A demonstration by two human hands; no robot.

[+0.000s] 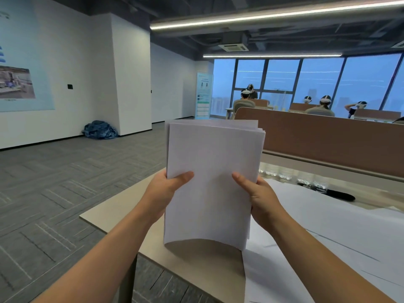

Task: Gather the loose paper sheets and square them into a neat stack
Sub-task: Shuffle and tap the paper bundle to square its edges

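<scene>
Far left: poster (pixel 19 68) on the white wall, with a blue fabric heap (pixel 100 130) on the grey carpet at the foot of the pillar.

Left hand (pixel 166 190) grips the left edge of the paper stack (pixel 212 171). The thumb lies flat across the front sheet and the fingers are hidden behind. Firm pinch, mid-height on the edge.

The stack is held upright, facing the person, over the near-left corner of the beige desk (pixel 113 206). Its bottom edge is bowed, with a shadow on the desk just under it. Can't tell if it touches the desktop. The top isn't flush yet: sheet edges are stepped at the top and fan out at the upper right corner.

Right hand (pixel 261 199) mirrors the left. It pinches the right edge of the stack, thumb on the front and fingers behind, at roughly the same height.

Right of the hands, large white sheets (pixel 338 232) lie flat on the desk. Beyond them is a black marker-like object (pixel 341 195), plus a row of clear containers (pixel 275 173) too blurred to name, up against the brown partition (pixel 328 136).

Background right: a roll-up banner (pixel 204 95) beside the windows, and several people wearing headsets at desks behind the partition.
</scene>
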